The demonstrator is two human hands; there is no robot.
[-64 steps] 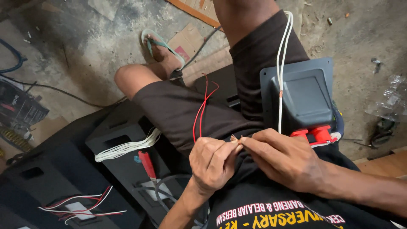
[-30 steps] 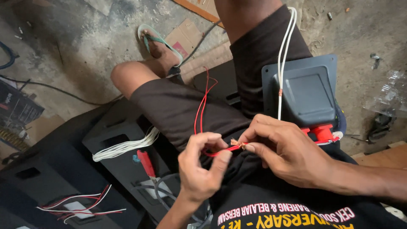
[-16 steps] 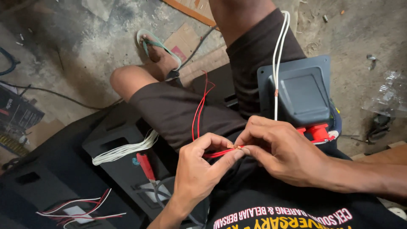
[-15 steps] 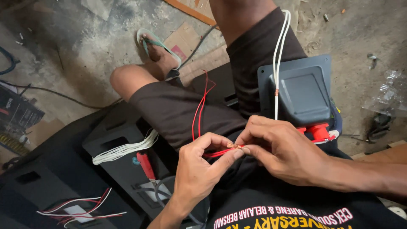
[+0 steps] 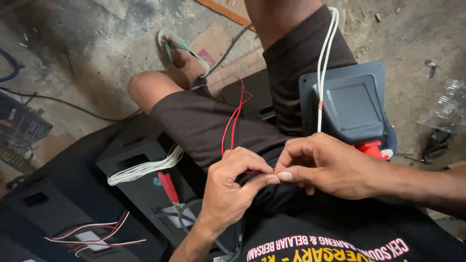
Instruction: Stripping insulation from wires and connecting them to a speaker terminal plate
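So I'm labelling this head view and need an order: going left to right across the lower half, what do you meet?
Loose red and white wire ends → white wire bundle → red-handled tool → left hand → right hand → red terminal part.

The left hand (image 5: pixel 230 194) is raised from the lower edge of the view, its forearm rising steeply and the wrist bent slightly inward toward the pinch. Its fingers are curled, and the thumb and forefinger are pressed together at their tips. The right hand (image 5: pixel 330 167) is brought in from the right, the forearm laid almost level and the back of the hand turned upward. Its fingers are folded under, with thumb and forefinger closed in a fine pinch. The two pinches are met tip to tip, so that the grip lies between the hands, just above the lap.
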